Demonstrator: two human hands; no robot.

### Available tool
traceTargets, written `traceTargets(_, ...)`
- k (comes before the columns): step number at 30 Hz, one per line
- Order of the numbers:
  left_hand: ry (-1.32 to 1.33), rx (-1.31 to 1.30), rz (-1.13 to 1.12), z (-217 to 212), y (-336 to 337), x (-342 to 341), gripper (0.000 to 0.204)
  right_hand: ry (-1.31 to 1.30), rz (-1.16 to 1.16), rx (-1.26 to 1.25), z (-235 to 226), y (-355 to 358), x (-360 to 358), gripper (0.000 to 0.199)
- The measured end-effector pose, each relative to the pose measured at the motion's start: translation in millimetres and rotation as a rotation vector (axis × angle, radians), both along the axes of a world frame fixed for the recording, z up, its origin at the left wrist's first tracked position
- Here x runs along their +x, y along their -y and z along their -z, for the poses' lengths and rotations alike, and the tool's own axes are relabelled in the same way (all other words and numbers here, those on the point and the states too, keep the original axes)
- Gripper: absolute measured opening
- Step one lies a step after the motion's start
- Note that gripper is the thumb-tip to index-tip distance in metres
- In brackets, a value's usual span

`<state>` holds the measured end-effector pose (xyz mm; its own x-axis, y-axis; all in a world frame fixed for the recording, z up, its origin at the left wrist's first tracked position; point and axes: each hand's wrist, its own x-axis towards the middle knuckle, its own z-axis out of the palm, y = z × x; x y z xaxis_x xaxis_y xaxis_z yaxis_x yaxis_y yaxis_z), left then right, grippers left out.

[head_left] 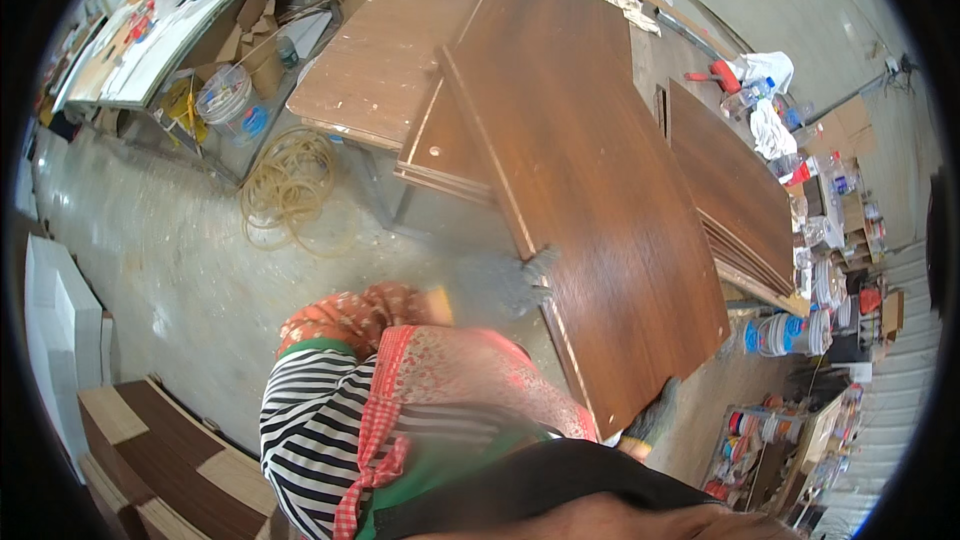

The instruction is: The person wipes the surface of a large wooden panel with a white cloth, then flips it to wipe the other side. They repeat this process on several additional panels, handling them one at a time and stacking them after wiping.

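A large brown wood panel (600,200) lies slantwise over other boards, its near end tilted toward me. My left hand (505,282), in a grey glove and blurred by motion, grips the panel's left edge with its fingers over the top face. At the near right corner my right hand (655,418), gloved too, holds the end edge; its thumb side is partly hidden. Beneath the panel a stack of similar brown boards (450,145) rests on a work table. To the right stands another stack of brown boards (735,185).
A coil of clear hose (290,175) lies on the floor at left, near a bucket (225,95) under a cluttered workbench (125,65). More panels (160,460) stand at lower left. Bottles, cloths and a red tool (715,75) sit at right, with blue-banded buckets (785,333) below.
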<state>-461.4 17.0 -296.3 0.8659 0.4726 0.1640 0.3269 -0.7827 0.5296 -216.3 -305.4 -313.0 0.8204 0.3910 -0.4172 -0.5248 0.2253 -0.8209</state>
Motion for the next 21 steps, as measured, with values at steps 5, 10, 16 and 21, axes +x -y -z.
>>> traceTargets(5,-0.028,0.134,0.283,3,-20,-10,0.055,0.073,0.035,0.106,5,-117,-44,0.047)
traceTargets(10,0.202,-0.33,0.094,5,-54,-54,0.053,0.024,-0.192,0.021,-7,-203,-101,0.032)
traceTargets(16,0.179,-0.224,-0.173,-19,-77,-110,0.062,0.407,-0.436,-0.338,-32,-211,-94,0.032)
traceTargets(21,0.299,0.165,-0.285,-19,-85,-116,0.074,1.214,0.107,-0.825,-48,-217,-9,0.049)
